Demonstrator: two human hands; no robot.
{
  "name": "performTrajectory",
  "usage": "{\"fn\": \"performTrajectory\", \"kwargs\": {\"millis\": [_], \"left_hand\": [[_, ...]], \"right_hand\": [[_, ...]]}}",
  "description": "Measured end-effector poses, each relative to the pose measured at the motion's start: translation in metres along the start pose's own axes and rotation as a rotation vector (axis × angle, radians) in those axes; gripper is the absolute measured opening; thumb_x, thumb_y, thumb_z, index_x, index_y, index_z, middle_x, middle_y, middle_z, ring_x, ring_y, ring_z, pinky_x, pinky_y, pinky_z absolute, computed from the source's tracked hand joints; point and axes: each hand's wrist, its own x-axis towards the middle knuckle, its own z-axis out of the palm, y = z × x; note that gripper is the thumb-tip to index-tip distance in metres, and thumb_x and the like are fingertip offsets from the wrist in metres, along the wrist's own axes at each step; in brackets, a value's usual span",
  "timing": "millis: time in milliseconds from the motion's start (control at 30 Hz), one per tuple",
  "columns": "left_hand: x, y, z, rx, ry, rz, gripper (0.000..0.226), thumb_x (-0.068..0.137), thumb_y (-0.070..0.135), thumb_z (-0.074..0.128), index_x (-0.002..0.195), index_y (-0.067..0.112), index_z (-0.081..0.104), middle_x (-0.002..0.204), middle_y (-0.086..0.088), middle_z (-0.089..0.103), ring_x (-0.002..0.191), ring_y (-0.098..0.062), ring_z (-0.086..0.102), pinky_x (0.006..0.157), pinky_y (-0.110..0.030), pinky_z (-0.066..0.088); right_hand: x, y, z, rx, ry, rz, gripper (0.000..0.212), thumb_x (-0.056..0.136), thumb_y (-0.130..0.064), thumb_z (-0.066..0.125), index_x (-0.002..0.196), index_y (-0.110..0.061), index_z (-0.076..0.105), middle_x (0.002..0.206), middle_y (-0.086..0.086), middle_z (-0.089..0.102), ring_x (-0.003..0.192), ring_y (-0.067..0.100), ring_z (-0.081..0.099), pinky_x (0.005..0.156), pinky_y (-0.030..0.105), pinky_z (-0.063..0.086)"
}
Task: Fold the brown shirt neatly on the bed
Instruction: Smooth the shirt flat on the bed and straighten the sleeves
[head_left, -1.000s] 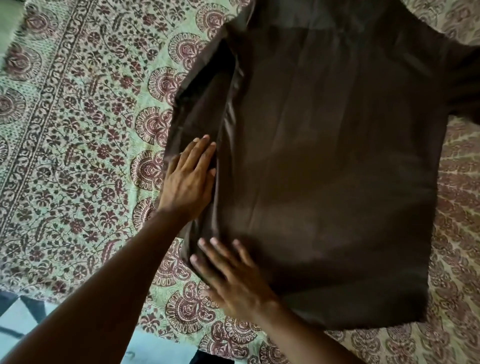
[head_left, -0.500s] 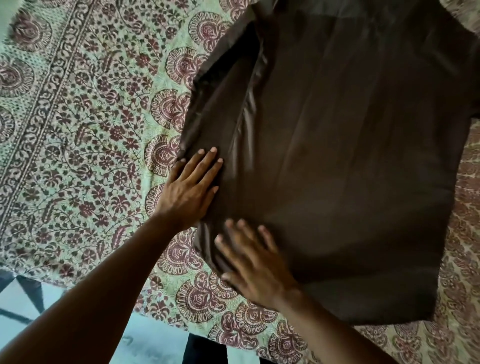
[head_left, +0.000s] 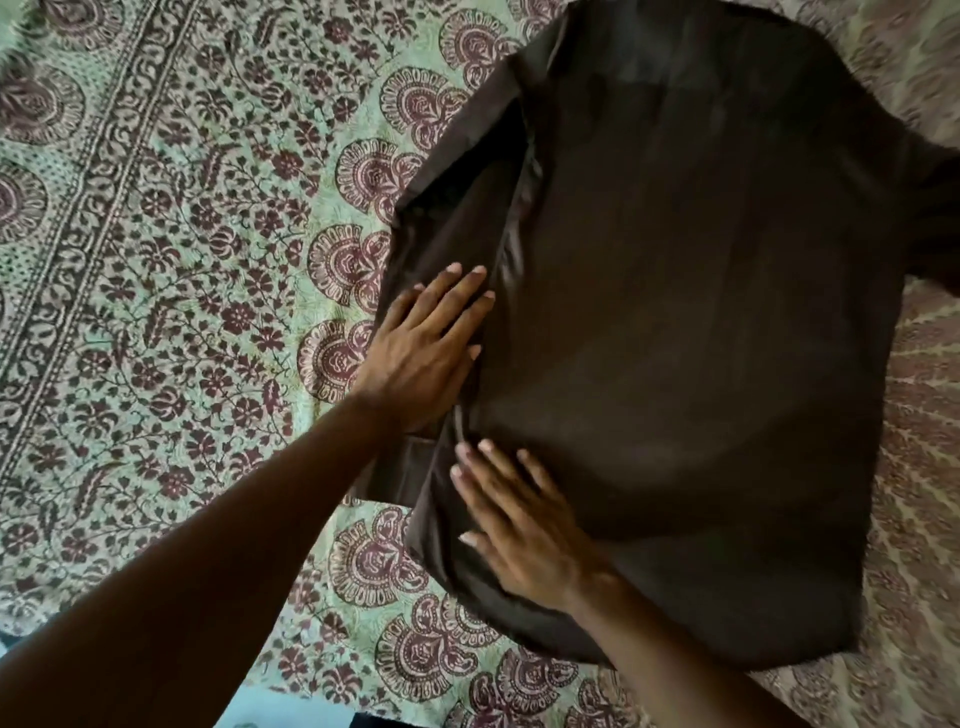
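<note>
Progress: The brown shirt (head_left: 701, 338) lay spread flat on the bed (head_left: 156, 260), and one lengthwise fold looked made: its left side, sleeve included, had been turned in along the left edge. By my judgement the task was in its early part.

Left to do: The right sleeve jutted out untucked toward the bed's right edge. That side seemed yet to be turned in, and the body yet to be folded across its length into a compact stack.

Step in hand: Both hands appeared to be flattening the turned-in left strip, probably pressing the crease.

Left hand: The left hand (head_left: 421, 358) lay palm down with fingers straight and close together on the folded strip at the shirt's left edge. It gripped nothing.

Right hand: The right hand (head_left: 524, 530) rested flat with fingers spread on the shirt's lower left part, near the bed's near edge. It also held nothing.

Shirt position: The garment occupied the right half of the bedspread, its hem toward the near edge and its upper end toward the far edge.

Shirt look: Dark brown, plain, slightly shiny cloth with faint lengthwise creases; the main panel lay fairly smooth, with a raised ridge along the fold.

Bedspread: Pale green with a maroon floral and paisley print.
</note>
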Motion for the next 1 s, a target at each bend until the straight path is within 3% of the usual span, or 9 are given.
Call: {"fn": "performTrajectory", "kwargs": {"millis": [200,300,367,433,567,633,733,933,1000], "left_hand": [[0.051,-0.029,0.011,0.091,-0.111,0.024,0.063,0.101,0.057,0.037,0.157,0.026,0.038,0.171,-0.004,0.018,0.158,-0.027,0.015,0.122,-0.056,0.023],[0.051,-0.046,0.016,0.077,-0.104,-0.041,0.066,0.101,0.058,0.037,0.16,0.027,0.032,0.172,-0.002,0.016,0.158,-0.024,0.016,0.123,-0.052,0.022],[0.049,-0.052,0.02,0.061,-0.07,-0.054,0.065,0.101,0.055,0.039,0.16,0.026,0.033,0.172,0.0,0.016,0.158,-0.022,0.018,0.124,-0.049,0.021],[0.048,-0.053,0.022,0.029,-0.028,-0.074,0.064,0.101,0.051,0.042,0.158,0.023,0.037,0.171,0.0,0.019,0.157,-0.021,0.022,0.124,-0.049,0.023],[0.048,-0.052,0.023,0.027,-0.012,-0.144,0.066,0.1,0.048,0.047,0.159,0.021,0.035,0.171,0.002,0.02,0.157,-0.02,0.022,0.122,-0.048,0.021],[0.049,-0.053,0.025,0.024,-0.019,-0.147,0.067,0.099,0.049,0.048,0.159,0.022,0.034,0.171,0.003,0.018,0.157,-0.02,0.023,0.122,-0.049,0.023],[0.052,-0.055,0.024,0.05,-0.03,-0.134,0.068,0.098,0.05,0.044,0.159,0.022,0.034,0.171,0.003,0.018,0.156,-0.021,0.024,0.121,-0.05,0.024],[0.054,-0.051,0.026,0.087,-0.03,-0.149,0.068,0.097,0.049,0.044,0.158,0.021,0.036,0.171,0.001,0.021,0.156,-0.022,0.025,0.117,-0.05,0.026],[0.053,-0.052,0.026,0.09,-0.038,-0.156,0.068,0.097,0.049,0.044,0.158,0.021,0.037,0.171,0.001,0.02,0.156,-0.022,0.025,0.117,-0.05,0.026]], "right_hand": [[0.078,0.109,-0.041,-0.08,0.153,0.791,0.074,0.105,-0.061,0.029,0.164,-0.017,0.02,0.172,0.016,0.008,0.159,0.036,0.009,0.123,0.056,0.023],[0.116,0.125,-0.036,0.022,0.198,0.969,0.076,0.103,-0.064,0.028,0.164,-0.02,0.02,0.171,0.018,0.01,0.157,0.042,0.009,0.118,0.065,0.026],[0.133,0.108,-0.026,-0.007,0.166,0.933,0.074,0.102,-0.062,0.027,0.164,-0.022,0.018,0.172,0.014,0.007,0.158,0.042,0.005,0.119,0.067,0.019],[0.138,0.085,-0.02,-0.048,0.111,0.749,0.071,0.104,-0.058,0.026,0.164,-0.023,0.016,0.173,0.008,0.003,0.159,0.036,0.001,0.122,0.064,0.012],[0.123,0.078,-0.025,-0.004,0.109,0.406,0.065,0.107,-0.048,0.033,0.162,-0.015,0.025,0.173,0.004,0.008,0.16,0.022,0.008,0.121,0.057,0.026],[0.13,0.1,-0.031,-0.014,0.238,0.536,0.064,0.107,-0.046,0.036,0.162,-0.013,0.027,0.172,0.008,0.013,0.159,0.024,0.012,0.123,0.053,0.025],[0.162,0.155,-0.053,-0.049,0.431,0.908,0.068,0.107,-0.051,0.038,0.162,-0.011,0.027,0.17,0.015,0.019,0.158,0.031,0.016,0.123,0.052,0.024],[0.253,0.226,-0.074,0.092,0.275,1.1,0.081,0.102,-0.061,0.029,0.163,-0.009,0.017,0.172,0.016,0.006,0.158,0.039,0.002,0.121,0.066,0.016],[0.267,0.216,-0.072,0.063,0.226,0.973,0.079,0.102,-0.059,0.024,0.163,-0.009,0.016,0.172,0.013,0.006,0.158,0.039,0.001,0.122,0.066,0.011]]}}
